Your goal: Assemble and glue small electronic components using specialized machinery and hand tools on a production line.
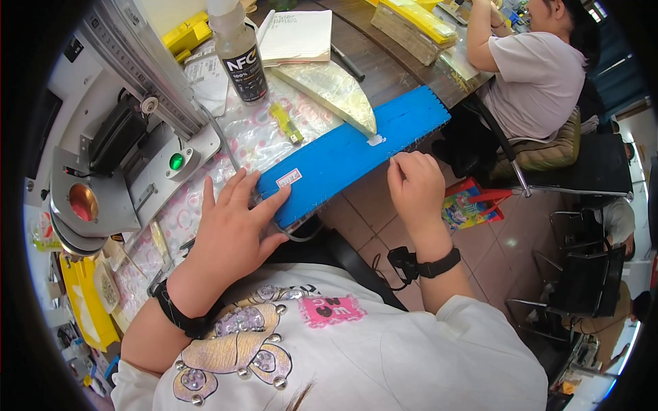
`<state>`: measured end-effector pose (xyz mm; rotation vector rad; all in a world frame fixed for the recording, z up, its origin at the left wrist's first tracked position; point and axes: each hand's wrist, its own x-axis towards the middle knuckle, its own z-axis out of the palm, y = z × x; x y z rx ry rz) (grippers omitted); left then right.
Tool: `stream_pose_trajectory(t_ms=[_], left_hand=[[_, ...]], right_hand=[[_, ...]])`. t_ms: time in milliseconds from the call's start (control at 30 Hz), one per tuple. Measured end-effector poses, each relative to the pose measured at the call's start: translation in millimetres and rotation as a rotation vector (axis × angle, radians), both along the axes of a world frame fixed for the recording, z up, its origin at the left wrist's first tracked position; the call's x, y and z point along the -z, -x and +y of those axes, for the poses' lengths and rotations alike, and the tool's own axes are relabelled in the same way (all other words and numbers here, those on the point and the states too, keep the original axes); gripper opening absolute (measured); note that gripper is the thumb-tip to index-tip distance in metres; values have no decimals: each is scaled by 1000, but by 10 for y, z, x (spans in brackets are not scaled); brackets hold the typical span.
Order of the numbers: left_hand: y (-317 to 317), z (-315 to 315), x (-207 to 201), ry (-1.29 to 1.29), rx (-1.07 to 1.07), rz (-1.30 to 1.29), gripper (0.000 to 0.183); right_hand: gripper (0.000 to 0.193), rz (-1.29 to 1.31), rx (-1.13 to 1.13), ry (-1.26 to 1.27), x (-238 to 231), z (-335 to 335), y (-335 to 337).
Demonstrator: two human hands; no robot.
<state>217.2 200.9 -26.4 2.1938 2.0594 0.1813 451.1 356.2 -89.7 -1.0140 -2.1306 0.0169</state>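
Observation:
A long blue board (322, 171) lies slantwise across the table's front edge, with a small red-bordered white label at its left end. My left hand (233, 219) rests there, fingers spread, its fingertips at the label end. My right hand (418, 185) is closed beside the board's near edge, thumb and fingers pressed together. Whatever that hand may hold is too small to make out. On the board's middle sits a small white scrap (375, 140), touching the tip of a pale wedge-shaped piece (336, 92). Behind the board lies a small yellow-green object (286, 123).
A grey machine (130, 137) with a lit green button stands at the left. A clear bottle (240, 61) and an open notebook (298, 38) are behind the board. Yellow bins (82, 301) stand lower left. At the far right sits another person (528, 75); a colourful bag (473, 205) is below.

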Motion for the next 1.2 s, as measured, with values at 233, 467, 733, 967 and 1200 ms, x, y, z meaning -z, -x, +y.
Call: stream_pose_trajectory(t_ms=[233,467,733,967,1200], left_hand=[[8,1,12,-4,0,-2,64],[7,3,6,8,-10,-8,63],[6,7,20,14,-16,-15,63],[16,-21,19,6,-27,-48,66],[17,-39,22,-11,-3,-26,63]], right_hand=[[14,-74,-33,4,55,60,-17],[7,123,-69,-2,325,71,-27],[6,197,-50,77,427,15,-69],[18,61,-49,220,238,-432,-170],[10,117,-379,332,-5,-518,280]])
